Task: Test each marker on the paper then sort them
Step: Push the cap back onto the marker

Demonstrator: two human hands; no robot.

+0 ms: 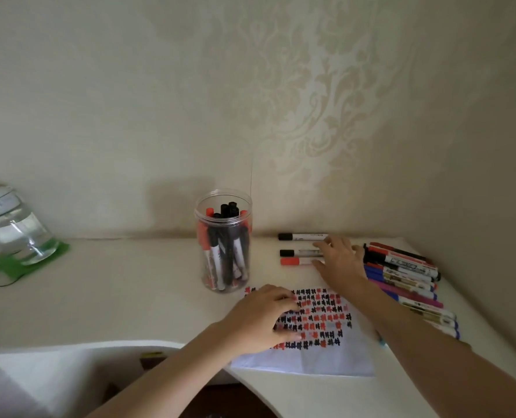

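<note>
A white paper point(320, 356) covered in rows of red and black test marks lies near the desk's front edge. My left hand point(261, 319) presses flat on its left side. My right hand point(339, 262) reaches past the paper, fingers spread over three markers lying in a row: a black-capped one point(299, 236) at the back, another black-capped one point(296, 252) and a red-capped one point(294, 261) nearest. Whether the fingers pinch any of them is hidden. A clear jar point(224, 241) stands left of them, holding several red and black markers.
A pile of mixed coloured markers point(407, 279) lies along the desk's right side by the wall. A glass water jar point(12, 226) on a green mat point(30, 260) stands at the far left. The desk point(115, 285) has a curved front edge.
</note>
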